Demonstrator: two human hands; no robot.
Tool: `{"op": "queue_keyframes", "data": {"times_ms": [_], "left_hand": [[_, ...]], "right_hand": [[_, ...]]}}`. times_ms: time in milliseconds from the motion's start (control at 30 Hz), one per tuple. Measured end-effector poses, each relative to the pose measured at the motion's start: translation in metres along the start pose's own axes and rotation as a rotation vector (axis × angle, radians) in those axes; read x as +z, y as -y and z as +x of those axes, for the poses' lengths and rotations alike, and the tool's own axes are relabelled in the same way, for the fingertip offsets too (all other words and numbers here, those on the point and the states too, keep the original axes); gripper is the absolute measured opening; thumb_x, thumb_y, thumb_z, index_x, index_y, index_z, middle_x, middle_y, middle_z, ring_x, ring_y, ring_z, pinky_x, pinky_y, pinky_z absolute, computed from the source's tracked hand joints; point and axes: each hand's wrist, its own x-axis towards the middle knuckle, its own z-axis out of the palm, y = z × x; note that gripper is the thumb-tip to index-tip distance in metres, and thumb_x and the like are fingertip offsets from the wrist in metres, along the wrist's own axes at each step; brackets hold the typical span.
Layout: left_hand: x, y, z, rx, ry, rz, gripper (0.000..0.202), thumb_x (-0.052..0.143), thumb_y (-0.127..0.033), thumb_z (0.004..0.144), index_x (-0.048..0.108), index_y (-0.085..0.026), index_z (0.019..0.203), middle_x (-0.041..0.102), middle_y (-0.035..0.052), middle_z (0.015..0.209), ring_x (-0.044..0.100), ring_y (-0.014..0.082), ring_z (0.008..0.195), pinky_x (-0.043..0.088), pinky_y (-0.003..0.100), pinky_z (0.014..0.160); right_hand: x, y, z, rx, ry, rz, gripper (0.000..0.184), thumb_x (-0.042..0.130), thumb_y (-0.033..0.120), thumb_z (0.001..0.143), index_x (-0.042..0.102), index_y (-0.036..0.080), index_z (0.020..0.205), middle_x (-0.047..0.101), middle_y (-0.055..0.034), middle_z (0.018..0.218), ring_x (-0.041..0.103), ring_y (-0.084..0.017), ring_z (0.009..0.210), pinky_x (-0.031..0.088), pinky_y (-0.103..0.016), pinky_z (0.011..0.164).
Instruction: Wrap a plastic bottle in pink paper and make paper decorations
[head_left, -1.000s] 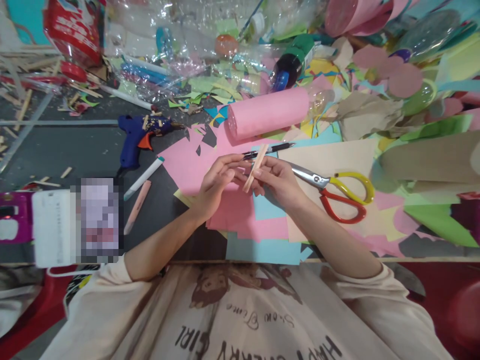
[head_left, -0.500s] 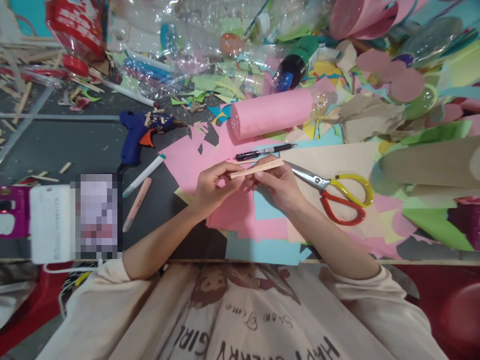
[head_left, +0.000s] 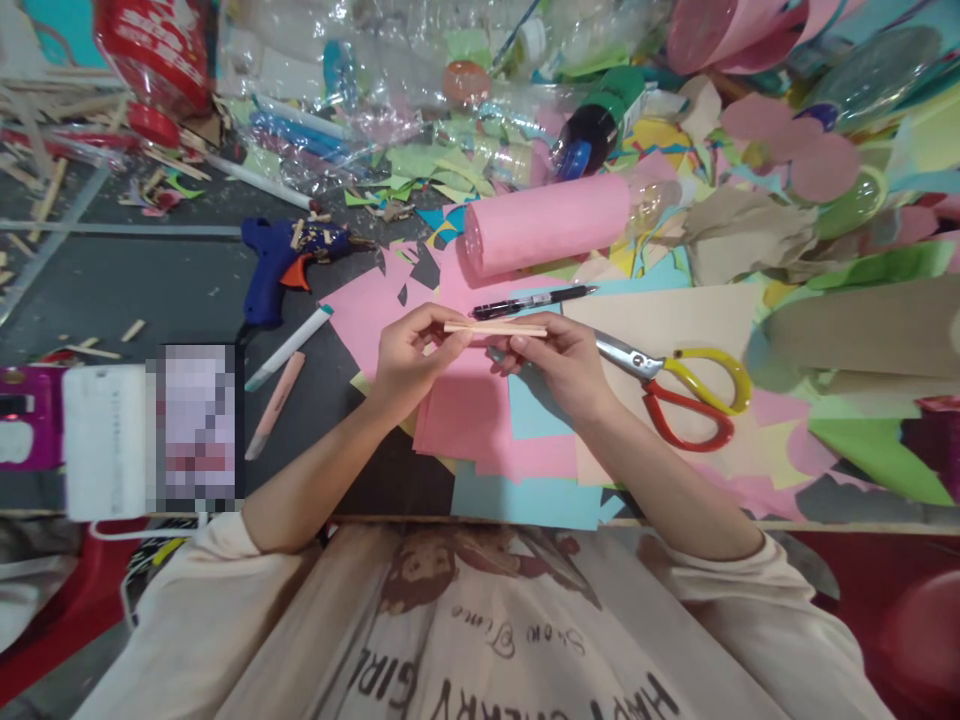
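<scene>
Between the fingertips of both hands, a short, pale wooden stick [head_left: 496, 328] lies nearly level; a line along it may mean two sticks side by side. My left hand [head_left: 411, 358] pinches its left end and my right hand [head_left: 571, 365] grips the right end. Beneath my hands are pink paper [head_left: 465, 410] and light blue paper [head_left: 532, 405]. Just beyond the stick lies a black pen [head_left: 534, 300]. Scissors [head_left: 694, 385] with one yellow and one red handle rest to the right, their blade tips hidden behind my right hand.
A blue glue gun [head_left: 266, 270] lies at left, near a marker [head_left: 292, 345] and a pinkish pen [head_left: 276, 405]. A pink-wrapped bottle [head_left: 551, 225] lies beyond the pen. Plastic bottles and paper scraps crowd the back. A phone [head_left: 199, 425] sits near the left front edge.
The stick has turned from a slant, right end higher, to almost level. My left hand has shifted slightly left and up; both hands keep their hold.
</scene>
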Motion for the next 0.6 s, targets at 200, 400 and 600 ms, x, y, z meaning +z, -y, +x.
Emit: {"op": "queue_keyframes", "data": {"times_ms": [200, 400, 600], "left_hand": [[0.0011, -0.0028, -0.0004, -0.084, -0.004, -0.135, 0.013, 0.076, -0.029, 0.067, 0.069, -0.018, 0.068, 0.063, -0.0026, 0.06, 0.055, 0.0073, 0.053, 0.044, 0.019, 0.051], [-0.0005, -0.0007, 0.0001, -0.094, 0.027, -0.192, 0.023, 0.081, -0.036, 0.069, 0.068, -0.017, 0.068, 0.062, -0.0025, 0.059, 0.056, 0.0069, 0.052, 0.045, 0.019, 0.051], [-0.0026, 0.002, -0.0016, 0.013, 0.164, -0.135, 0.048, 0.081, -0.048, 0.072, 0.063, -0.021, 0.107, 0.074, 0.0035, 0.09, 0.072, 0.0172, 0.088, 0.059, 0.024, 0.072]], "right_hand": [[0.0002, -0.0002, -0.002, -0.028, -0.001, 0.023, 0.02, 0.082, 0.037, 0.072, 0.076, 0.022, 0.082, 0.075, 0.0015, 0.071, 0.067, -0.011, 0.057, 0.058, -0.026, 0.055], [0.0008, 0.0003, -0.0022, -0.049, 0.011, 0.054, 0.014, 0.082, 0.035, 0.073, 0.078, 0.024, 0.081, 0.074, 0.0022, 0.07, 0.066, -0.009, 0.055, 0.058, -0.024, 0.054], [0.0021, 0.0006, -0.0024, -0.041, 0.015, 0.005, 0.018, 0.082, 0.038, 0.071, 0.078, 0.023, 0.082, 0.071, 0.0024, 0.066, 0.061, -0.009, 0.053, 0.058, -0.027, 0.053]]}}
